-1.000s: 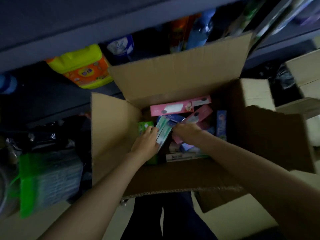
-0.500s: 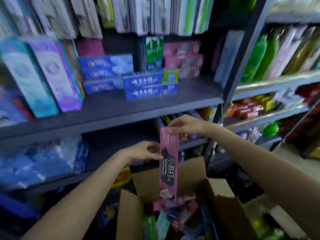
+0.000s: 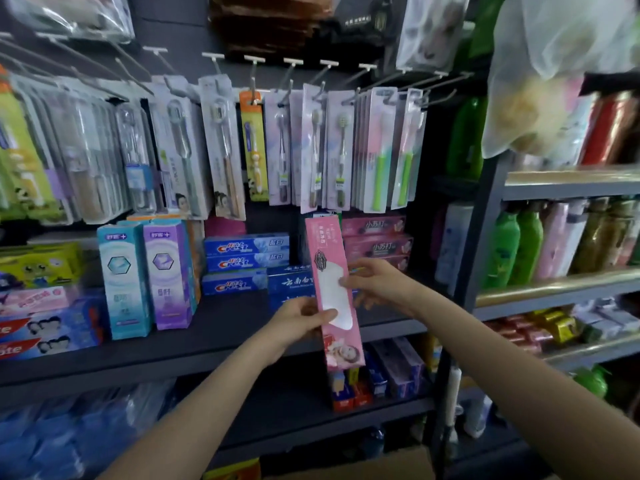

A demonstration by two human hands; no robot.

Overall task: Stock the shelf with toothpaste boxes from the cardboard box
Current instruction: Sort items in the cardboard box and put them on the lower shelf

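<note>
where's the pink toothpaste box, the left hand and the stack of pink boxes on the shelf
pink toothpaste box (image 3: 328, 251): head view, upper front panel.
left hand (image 3: 300, 320): head view, back of the hand gripping the box.
stack of pink boxes (image 3: 377, 242): head view, front of the middle box.

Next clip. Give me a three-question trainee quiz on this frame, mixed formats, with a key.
1. True or false: the pink box is held upright, long side vertical.
2. Which hand grips the box lower down? A) left hand B) right hand
3. Fill in: the matching pink stack lies on the shelf to the ____ of the blue Crest boxes.

Key: 1 true; 2 A; 3 right.
</note>
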